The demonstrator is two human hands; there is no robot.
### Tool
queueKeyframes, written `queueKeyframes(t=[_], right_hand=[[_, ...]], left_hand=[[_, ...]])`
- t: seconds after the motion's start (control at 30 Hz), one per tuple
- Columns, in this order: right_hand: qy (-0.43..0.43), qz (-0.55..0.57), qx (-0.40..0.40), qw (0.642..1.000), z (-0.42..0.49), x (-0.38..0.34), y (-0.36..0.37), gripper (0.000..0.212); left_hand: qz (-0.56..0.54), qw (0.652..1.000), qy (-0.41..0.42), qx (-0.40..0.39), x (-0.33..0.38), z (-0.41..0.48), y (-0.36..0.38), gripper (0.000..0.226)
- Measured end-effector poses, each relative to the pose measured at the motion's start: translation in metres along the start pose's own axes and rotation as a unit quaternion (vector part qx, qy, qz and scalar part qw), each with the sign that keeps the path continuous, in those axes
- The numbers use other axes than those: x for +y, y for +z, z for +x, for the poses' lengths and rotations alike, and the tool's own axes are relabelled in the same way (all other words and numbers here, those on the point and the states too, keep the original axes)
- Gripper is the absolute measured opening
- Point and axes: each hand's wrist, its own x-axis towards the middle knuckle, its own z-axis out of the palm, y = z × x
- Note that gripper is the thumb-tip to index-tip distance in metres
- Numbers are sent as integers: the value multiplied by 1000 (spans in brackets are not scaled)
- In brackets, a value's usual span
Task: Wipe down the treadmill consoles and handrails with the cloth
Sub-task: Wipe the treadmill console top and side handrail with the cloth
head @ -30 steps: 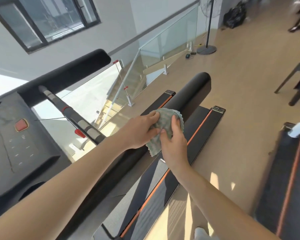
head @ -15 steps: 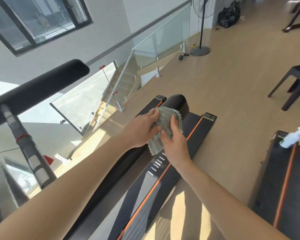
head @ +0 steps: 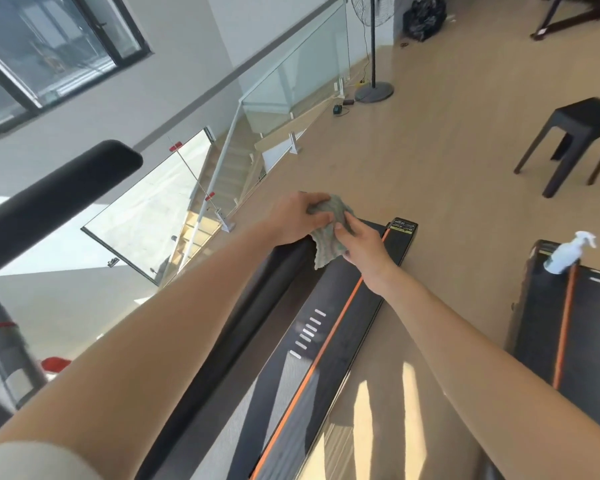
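Note:
A grey-green cloth [head: 328, 237] is bunched over the far tip of the black right handrail [head: 257, 299], which runs from under my left arm out to the middle of the view. My left hand [head: 297, 218] grips the cloth from the left and above. From the right, my right hand [head: 359, 242] pinches it with thumb and fingers. The handrail's end is hidden under the cloth and both hands. The other black handrail [head: 59, 188] crosses the left side. The console is out of view.
Below lies the treadmill deck [head: 329, 344] with an orange stripe. A white spray bottle [head: 568, 252] lies on a second treadmill [head: 589, 327] at right. A black stool [head: 582, 133], a fan stand [head: 374, 88] and a glass stair railing [head: 291, 74] stand farther off.
Both hands have slid the cloth along the right handrail to its far end. The view has swung away, so the console and its red button have dropped out of sight.

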Motion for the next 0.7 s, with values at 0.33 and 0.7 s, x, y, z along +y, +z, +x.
queueKeyframes(t=[0.33, 0.7], right_hand=[[-10, 47, 26, 998, -4, 10, -3, 46], [-41, 19, 156, 987, -78, 35, 50, 14]], left_hand=[[18, 999, 27, -23, -3, -5, 4, 52], [152, 983, 103, -2, -22, -100, -2, 64]])
